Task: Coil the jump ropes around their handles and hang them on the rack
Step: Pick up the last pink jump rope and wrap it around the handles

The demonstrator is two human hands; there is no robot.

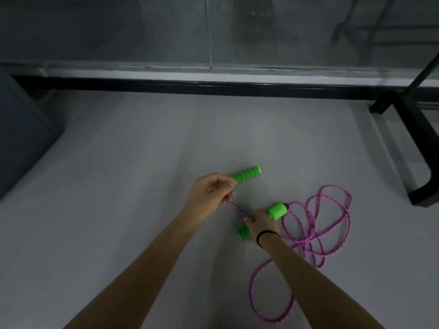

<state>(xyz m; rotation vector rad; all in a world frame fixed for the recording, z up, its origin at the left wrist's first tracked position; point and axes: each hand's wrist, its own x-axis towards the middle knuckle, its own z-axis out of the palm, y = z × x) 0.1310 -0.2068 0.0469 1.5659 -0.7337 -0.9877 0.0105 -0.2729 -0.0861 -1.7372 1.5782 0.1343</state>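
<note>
Early stage. The left hand [210, 189] grips one green handle [247, 175]; the right hand [261, 223] is closed around the second handle [276, 210]. The pink rope [316, 224] lies uncoiled right of both hands; coiling and hanging remain.

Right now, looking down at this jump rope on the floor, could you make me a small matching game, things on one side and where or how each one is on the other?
Things:
1. left hand
2. right hand
3. pink rope
4. black rack base

States:
A. standing on the floor at the far right
B. lying in loose loops on the floor
C. wrapped around a green handle, both ends sticking out
D. gripping the end of the ribbed green handle

Pairs: 1-D, 2-C, 3-B, 4-A
</note>
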